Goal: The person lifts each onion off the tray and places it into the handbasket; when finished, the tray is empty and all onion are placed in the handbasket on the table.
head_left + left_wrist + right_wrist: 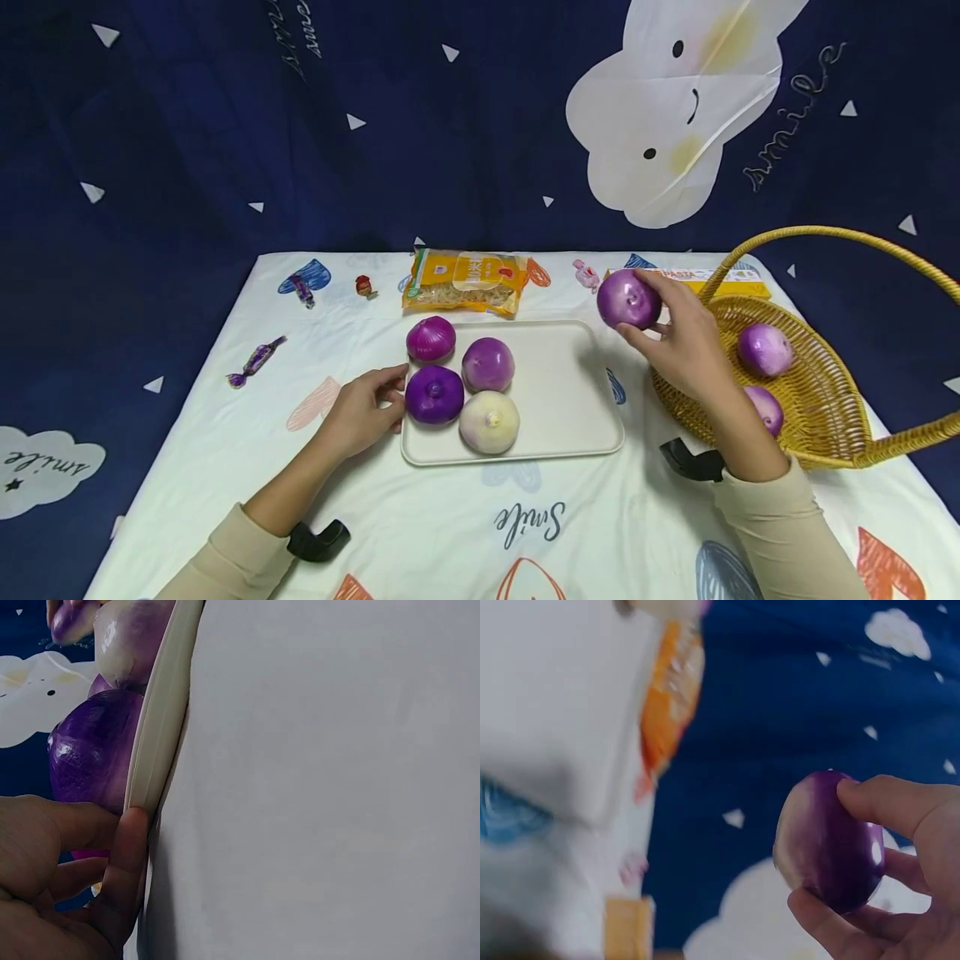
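My right hand [686, 342] grips a purple onion [628, 298] between thumb and fingers, raised beyond the tray's right end, beside the basket. In the right wrist view, the onion [831, 841] shows a pale side and a deep purple side. My left hand [367, 411] holds the left edge of the off-white tray [558, 392], its fingertips [133, 832] at the rim in the left wrist view. Grouped in the tray's left half are a magenta onion [431, 339], a dark purple onion [434, 395], a lighter purple onion [488, 364] and a whitish onion [490, 422].
A yellow wicker basket [821, 400] with a tall handle stands at right, holding two purple onions [765, 350]. Behind the tray lie an orange food bag [465, 282] and a pasta box [738, 285]. Wrapped candies [257, 360] are scattered at left.
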A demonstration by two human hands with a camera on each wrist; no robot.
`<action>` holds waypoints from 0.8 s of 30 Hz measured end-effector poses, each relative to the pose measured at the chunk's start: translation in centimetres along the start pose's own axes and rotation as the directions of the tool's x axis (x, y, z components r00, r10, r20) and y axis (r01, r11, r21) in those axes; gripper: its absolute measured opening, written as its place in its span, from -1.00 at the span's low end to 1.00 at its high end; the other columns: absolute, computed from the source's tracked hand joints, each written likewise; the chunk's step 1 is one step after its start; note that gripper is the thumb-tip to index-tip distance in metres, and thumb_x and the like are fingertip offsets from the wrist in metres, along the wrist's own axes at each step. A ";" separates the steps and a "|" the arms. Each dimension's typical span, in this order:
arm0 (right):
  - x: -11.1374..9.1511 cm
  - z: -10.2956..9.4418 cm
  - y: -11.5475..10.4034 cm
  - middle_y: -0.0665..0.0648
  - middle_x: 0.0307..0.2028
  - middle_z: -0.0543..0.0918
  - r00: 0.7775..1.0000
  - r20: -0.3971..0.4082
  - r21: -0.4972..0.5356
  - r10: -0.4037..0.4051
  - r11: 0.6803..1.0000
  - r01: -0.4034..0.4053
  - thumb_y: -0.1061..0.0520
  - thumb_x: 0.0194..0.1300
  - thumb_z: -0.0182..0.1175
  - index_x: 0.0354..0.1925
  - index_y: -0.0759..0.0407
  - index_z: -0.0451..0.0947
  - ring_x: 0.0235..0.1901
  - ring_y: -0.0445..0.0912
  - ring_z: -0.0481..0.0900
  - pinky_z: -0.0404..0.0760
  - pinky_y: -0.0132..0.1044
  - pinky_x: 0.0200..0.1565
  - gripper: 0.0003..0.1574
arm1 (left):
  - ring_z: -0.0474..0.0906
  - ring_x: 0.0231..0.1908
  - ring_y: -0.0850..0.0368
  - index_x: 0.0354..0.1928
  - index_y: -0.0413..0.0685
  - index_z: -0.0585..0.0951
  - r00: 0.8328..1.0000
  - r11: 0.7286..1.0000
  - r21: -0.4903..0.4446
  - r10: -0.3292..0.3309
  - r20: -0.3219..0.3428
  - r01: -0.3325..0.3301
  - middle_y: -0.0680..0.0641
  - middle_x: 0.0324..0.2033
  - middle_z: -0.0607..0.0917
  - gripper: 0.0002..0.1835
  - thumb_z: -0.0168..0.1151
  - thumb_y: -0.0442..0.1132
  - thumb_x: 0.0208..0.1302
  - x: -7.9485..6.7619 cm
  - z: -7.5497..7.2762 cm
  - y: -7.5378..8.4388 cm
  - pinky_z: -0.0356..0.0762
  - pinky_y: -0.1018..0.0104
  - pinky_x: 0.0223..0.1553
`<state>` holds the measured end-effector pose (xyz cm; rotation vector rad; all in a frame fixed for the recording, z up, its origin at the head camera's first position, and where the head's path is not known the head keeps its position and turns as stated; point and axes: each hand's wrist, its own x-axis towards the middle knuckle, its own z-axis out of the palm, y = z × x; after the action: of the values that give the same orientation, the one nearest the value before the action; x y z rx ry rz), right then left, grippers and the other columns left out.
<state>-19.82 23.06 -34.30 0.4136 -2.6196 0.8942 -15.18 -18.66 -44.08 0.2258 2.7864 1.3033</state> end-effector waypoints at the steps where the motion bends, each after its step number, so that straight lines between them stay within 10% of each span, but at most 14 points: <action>1: -0.3 -0.8 0.1 0.24 0.21 0.41 1.000 -0.013 -0.003 0.019 1.000 -0.019 0.05 0.06 0.42 0.36 -0.08 0.29 0.10 0.16 0.39 0.45 0.14 0.03 -0.08 | 0.58 -0.49 0.27 0.27 -0.14 0.45 1.000 1.000 -0.004 -0.002 0.003 0.002 -0.02 -0.16 0.60 -0.42 0.18 -0.37 0.13 0.0 0.0 0.0 0.43 0.15 -0.03; 10: -4.0 -6.5 3.3 0.31 0.19 0.40 0.974 -0.054 -0.079 0.220 0.971 -0.224 -0.08 0.11 0.37 0.42 -0.18 0.19 0.08 0.24 0.39 0.48 -0.19 0.05 -0.04 | 0.57 -0.43 0.25 0.27 -0.14 0.45 1.000 1.000 0.005 -0.002 0.002 0.002 -0.02 -0.15 0.60 -0.42 0.17 -0.37 0.13 0.0 -0.1 0.0 0.43 0.15 -0.03; 15: -5.9 -8.0 5.3 0.45 0.19 0.33 0.938 -0.029 -0.131 0.346 0.929 -0.346 -0.14 0.16 0.31 0.47 -0.11 0.07 0.10 0.37 0.30 0.31 0.41 -0.05 0.02 | 0.56 -0.37 0.24 0.27 -0.14 0.46 1.000 1.000 0.020 0.001 -0.008 -0.001 -0.02 -0.15 0.61 -0.43 0.17 -0.36 0.13 0.1 -0.1 0.0 0.43 0.16 -0.04; 24: -7.7 -8.1 8.4 0.55 0.25 0.24 0.917 0.053 -0.186 0.396 0.906 -0.381 -0.18 0.20 0.26 0.48 0.07 0.02 0.13 0.49 0.21 0.11 0.49 0.03 0.04 | 0.55 -0.26 0.20 0.26 -0.12 0.47 1.000 1.000 0.027 0.002 -0.018 -0.002 -0.01 -0.15 0.61 -0.43 0.18 -0.35 0.13 0.0 0.0 0.1 0.42 0.16 -0.03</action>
<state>-14.28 35.75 -35.85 -0.1275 -2.8891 0.7655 -15.12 -18.56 -44.00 0.2196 2.8213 1.2747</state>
